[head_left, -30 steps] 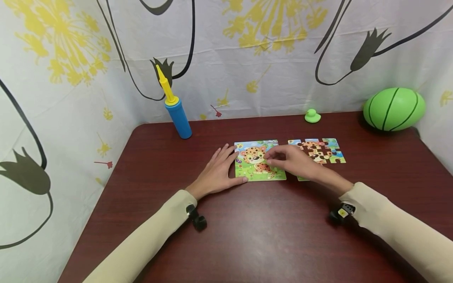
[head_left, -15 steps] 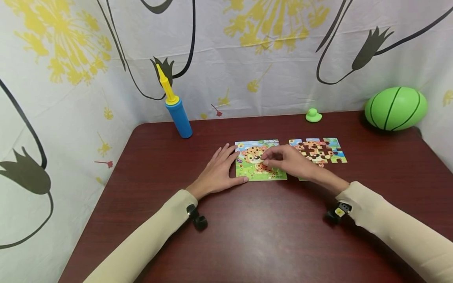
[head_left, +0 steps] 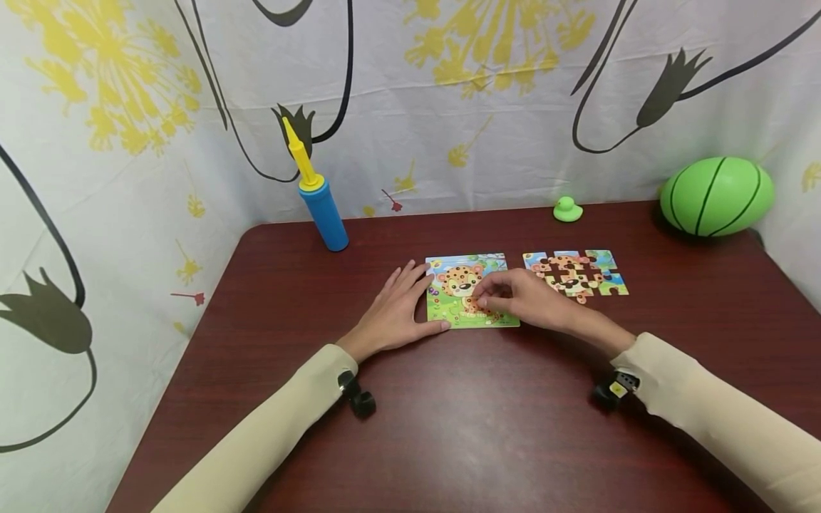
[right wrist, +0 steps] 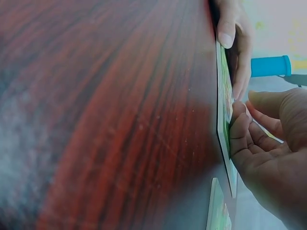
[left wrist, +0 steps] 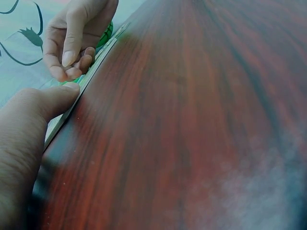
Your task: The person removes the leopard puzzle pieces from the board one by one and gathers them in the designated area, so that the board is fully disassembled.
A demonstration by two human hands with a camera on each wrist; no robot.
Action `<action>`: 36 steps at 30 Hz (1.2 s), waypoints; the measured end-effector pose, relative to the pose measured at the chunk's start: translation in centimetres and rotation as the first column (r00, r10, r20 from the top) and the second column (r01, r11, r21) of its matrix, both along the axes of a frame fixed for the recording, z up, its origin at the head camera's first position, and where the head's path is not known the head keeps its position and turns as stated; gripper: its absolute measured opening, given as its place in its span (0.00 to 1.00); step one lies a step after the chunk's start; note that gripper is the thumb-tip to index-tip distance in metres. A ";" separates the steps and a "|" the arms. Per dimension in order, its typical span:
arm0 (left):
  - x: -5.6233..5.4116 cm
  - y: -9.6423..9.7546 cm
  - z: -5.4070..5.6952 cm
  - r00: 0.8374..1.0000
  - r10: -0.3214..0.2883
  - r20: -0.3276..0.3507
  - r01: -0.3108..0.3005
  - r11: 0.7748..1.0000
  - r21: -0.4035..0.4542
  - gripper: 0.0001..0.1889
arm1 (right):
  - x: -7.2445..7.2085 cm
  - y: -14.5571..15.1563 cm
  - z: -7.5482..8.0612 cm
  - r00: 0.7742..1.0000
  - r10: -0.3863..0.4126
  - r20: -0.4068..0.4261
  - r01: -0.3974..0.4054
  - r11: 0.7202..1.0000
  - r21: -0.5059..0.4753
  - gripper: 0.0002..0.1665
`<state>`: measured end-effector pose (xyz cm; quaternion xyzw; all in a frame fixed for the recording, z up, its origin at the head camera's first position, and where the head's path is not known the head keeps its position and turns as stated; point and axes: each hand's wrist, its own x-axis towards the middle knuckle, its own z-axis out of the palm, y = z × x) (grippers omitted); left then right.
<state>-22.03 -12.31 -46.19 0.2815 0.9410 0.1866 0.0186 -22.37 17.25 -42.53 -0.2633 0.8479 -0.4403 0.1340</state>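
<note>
My left hand (head_left: pixel 398 310) lies spread at the left side of a leopard picture board (head_left: pixel 442 313), its thumb (left wrist: pixel 62 98) on the near edge and its fingertips at the left edge. Over the board's right half, my right hand (head_left: pixel 529 299) has its fingers bent and its thumb close to the index finger. In the right wrist view, the curled fingers (right wrist: pixel 242 129) touch or nearly touch the board. Whether a small piece is between the fingertips is hidden. To the right lies a jigsaw puzzle (head_left: pixel 599 262) of the same leopard, with gaps between its pieces.
On the dark red-brown table (head_left: pixel 410 427), a blue and yellow hand pump (head_left: pixel 323 214) stands at the back left. A green toy duck (head_left: pixel 567 209) and a green ball (head_left: pixel 717 197) sit along the back edge. Patterned cloth (head_left: pixel 410 107) hangs behind.
My right hand shifts slightly left, then a little toward me over the board, now covering the green part at the jigsaw's near left. My left hand stays in place.
</note>
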 end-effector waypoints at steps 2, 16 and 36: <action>0.0 0.0 0.0 1.000 -0.003 -0.004 0.003 1.000 0.000 0.54 | 0.1 0.0 0.0 1.000 0.005 -0.003 -0.004 1.000 0.011 0.08; 0.1 0.0 -0.1 1.000 -0.006 -0.008 0.006 1.000 -0.004 0.53 | 0.6 0.2 0.1 0.988 0.045 -0.149 -0.033 0.996 0.081 0.10; -0.1 -0.1 -0.2 1.000 -0.003 -0.024 0.003 1.000 -0.010 0.54 | 0.7 0.0 -0.1 0.978 0.068 -0.199 -0.032 0.983 0.181 0.16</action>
